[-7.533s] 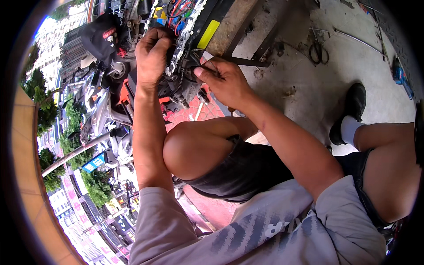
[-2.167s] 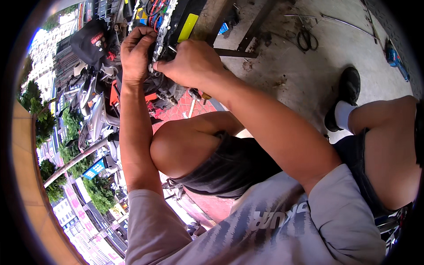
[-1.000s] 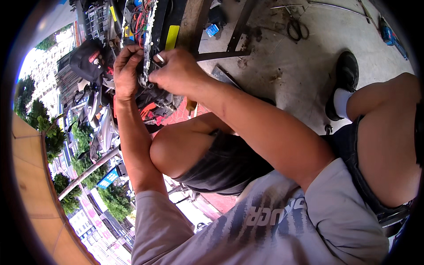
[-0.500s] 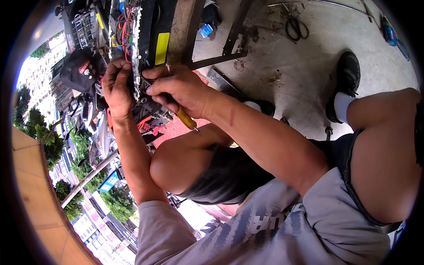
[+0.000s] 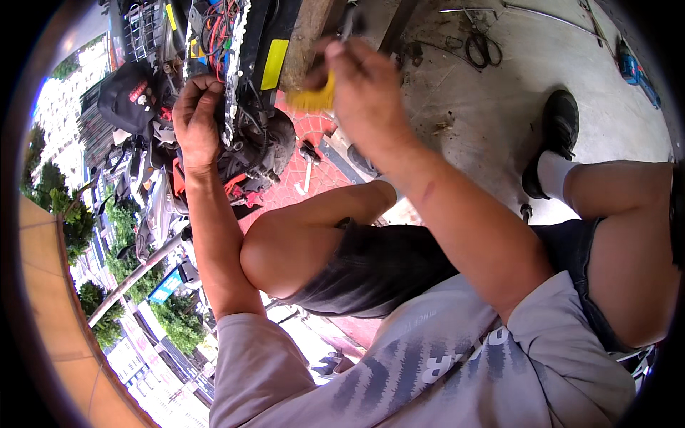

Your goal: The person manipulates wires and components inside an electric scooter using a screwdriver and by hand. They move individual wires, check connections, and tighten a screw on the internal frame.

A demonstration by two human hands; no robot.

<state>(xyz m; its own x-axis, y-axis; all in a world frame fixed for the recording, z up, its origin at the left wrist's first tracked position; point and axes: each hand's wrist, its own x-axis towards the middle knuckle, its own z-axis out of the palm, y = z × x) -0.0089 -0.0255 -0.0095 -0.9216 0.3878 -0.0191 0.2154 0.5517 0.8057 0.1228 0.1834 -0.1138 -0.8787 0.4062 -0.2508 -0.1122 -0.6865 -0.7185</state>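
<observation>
A long open black housing [image 5: 234, 68] with a pale, lumpy rim stands at the upper left, red and dark wires [image 5: 217, 32] bundled inside it. My left hand [image 5: 196, 125] is at its near end, thumb and fingers pressed together beside the rim; what they pinch is hidden. To the right, away from the housing, my right hand [image 5: 367, 89] is closed around a yellow-handled tool [image 5: 314, 94]. Motion smears the tool, and its exact kind does not show. Its metal end appears to point up past my fingers.
A wooden beam [image 5: 303, 43] runs beside the housing. Scissors [image 5: 483, 50] and a blue power tool [image 5: 637, 75] lie on the concrete floor at right. A hammer-like tool [image 5: 308, 160] rests on red paving. A black cap [image 5: 128, 98] is left of my left hand.
My right hand has moved up and right, away from the housing, carrying the yellow-handled tool. My left hand stays at the housing's near end. The view has shifted slightly.
</observation>
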